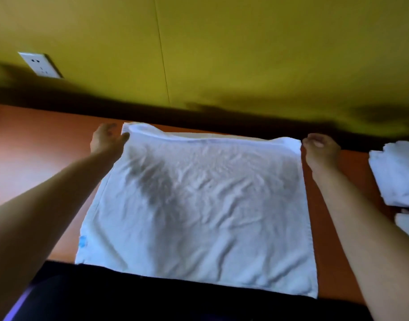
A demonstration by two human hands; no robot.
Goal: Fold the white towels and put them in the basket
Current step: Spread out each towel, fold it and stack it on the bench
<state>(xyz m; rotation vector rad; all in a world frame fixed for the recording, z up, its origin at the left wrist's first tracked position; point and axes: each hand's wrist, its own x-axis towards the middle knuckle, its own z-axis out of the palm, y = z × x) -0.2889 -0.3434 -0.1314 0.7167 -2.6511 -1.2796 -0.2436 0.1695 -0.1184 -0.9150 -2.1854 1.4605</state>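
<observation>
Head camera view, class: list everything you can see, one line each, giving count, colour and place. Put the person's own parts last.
Spread towel: one, white, flat on the table in front of the person, near edge hanging over the table's front.
Towel pile: one heap, white, on the table at the right edge of the view.
Table: one, orange-brown, against the wall.
Wall: one, yellow-green, behind the table.
Wall socket: one, white, upper left on the wall.
Left hand: one, at the towel's far left corner.
Right hand: one, at the towel's far right corner; grip blurred.
</observation>
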